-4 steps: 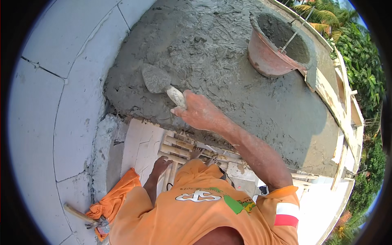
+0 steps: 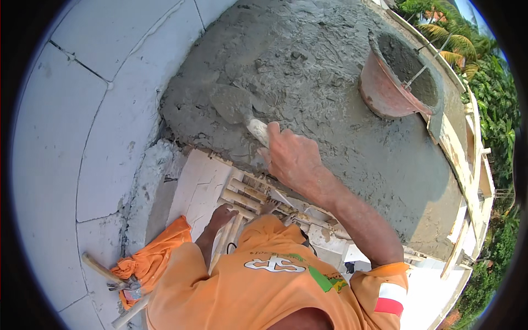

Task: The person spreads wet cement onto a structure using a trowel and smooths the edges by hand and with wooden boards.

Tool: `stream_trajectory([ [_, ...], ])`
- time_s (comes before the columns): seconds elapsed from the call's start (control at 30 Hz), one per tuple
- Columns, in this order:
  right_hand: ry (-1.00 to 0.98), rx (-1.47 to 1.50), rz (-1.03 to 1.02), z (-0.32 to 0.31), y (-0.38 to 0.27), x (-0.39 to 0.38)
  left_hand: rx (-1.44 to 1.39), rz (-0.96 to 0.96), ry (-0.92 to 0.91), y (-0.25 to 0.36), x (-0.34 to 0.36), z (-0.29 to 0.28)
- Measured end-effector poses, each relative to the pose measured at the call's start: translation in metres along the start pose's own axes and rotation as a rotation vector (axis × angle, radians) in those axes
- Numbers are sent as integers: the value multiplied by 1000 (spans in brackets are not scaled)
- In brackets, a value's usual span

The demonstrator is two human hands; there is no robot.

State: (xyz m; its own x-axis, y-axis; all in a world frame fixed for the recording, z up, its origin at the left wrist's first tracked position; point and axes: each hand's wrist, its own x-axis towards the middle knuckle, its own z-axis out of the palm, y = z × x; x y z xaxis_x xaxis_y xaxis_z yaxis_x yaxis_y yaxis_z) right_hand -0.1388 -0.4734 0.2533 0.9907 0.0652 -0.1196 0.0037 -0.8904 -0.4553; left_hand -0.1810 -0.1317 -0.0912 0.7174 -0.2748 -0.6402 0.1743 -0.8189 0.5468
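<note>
My right hand (image 2: 297,157) is closed round the pale, mortar-caked handle of a trowel (image 2: 230,103). The trowel's blade lies flat against wet grey mortar (image 2: 324,71), coated in it so that its outline partly blends in. Lower down, my left hand (image 2: 221,215) hangs in front of the wooden bars, its fingers extended and nothing visible in them. A reddish bucket (image 2: 388,91) with mortar inside and a wire handle rests on the mortar at the right.
A pale block wall (image 2: 104,132) curves along the left. Wooden bars (image 2: 242,192) lie below the mortar's near edge, by my feet. An orange cloth (image 2: 157,256) and a hammer (image 2: 102,269) sit at lower left. Boards (image 2: 459,159) edge the right side, with greenery beyond.
The whole view has shifted, so the bucket and wall appear further right. The trowel blade now looks more sunk into the mortar. My right hand keeps its grip.
</note>
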Motion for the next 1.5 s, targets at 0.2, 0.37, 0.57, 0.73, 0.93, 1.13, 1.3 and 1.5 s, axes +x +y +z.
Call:
stream_trajectory([
  [0.2, 174, -373, 133, -38, 54, 35, -71, 27, -51, 3, 18, 23],
  [0.37, 191, -494, 178, -69, 72, 59, -119, 127, 13, 20, 7, 27],
  [0.57, 107, -565, -43, -34, 40, 59, -378, 105, 57, 53, 5, 9],
  [0.73, 224, -609, 144, -88, 109, 105, -924, 146, 317, 111, -10, -24],
  [0.93, 162, -302, 56, -74, 55, 61, -1140, 259, 634, 176, -29, -77],
  [1.13, 12, 129, -73, -15, -5, 11, -1262, 384, 825, 201, -20, -68],
  [1.3, -323, 668, 215, -6, -28, 4, -1114, 642, 1068, 207, -13, -84],
  [1.5, 202, 93, -177, 22, -52, 11, -1044, 696, 1190, 219, 29, -103],
])
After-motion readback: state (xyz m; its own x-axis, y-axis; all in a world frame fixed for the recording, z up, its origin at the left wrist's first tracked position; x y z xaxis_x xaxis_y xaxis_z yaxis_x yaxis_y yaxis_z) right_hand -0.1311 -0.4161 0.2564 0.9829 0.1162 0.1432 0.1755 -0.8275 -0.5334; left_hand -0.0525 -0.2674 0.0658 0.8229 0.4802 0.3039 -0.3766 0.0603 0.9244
